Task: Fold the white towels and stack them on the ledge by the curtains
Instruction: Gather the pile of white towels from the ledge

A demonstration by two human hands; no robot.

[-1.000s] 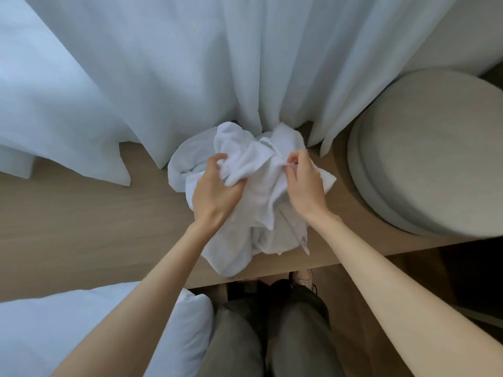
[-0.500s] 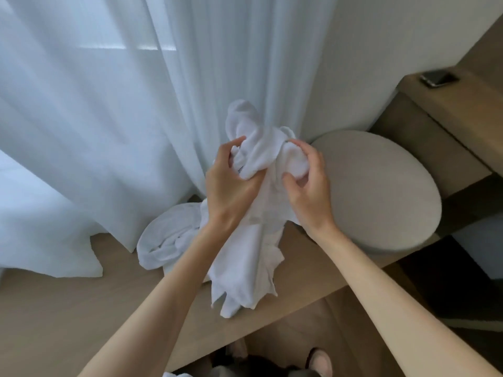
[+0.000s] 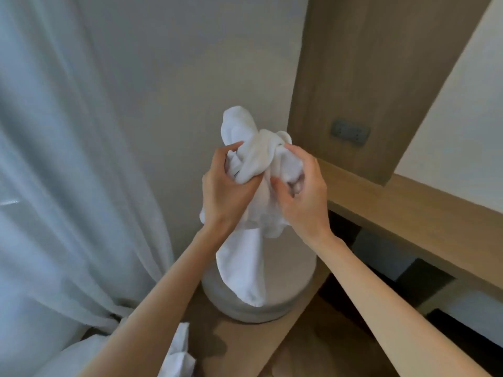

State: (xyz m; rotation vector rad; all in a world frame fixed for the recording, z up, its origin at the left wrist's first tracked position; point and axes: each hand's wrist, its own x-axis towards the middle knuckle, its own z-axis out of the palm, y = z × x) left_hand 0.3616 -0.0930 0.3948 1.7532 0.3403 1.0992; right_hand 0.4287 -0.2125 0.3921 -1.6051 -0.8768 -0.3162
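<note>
Above the stool (image 3: 272, 314), left hand (image 3: 226, 191) and right hand (image 3: 302, 197) clutch a bunched towel (image 3: 258, 153), fingertips (image 3: 236, 145) partly buried.

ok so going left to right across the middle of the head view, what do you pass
curtain → left hand → white towel, bunched up between both hands → right hand → wall socket

The towel (image 3: 255, 159) is plain white. The curtains (image 3: 68, 159), left, are pale blue-white. The stool (image 3: 258, 311) is plain grey-beige; the ledge (image 3: 245, 341), light wood grain. The far wall (image 3: 204, 63) is off-white, the right panel (image 3: 367, 63) brown wood, its socket (image 3: 350, 133) dark grey.
</note>
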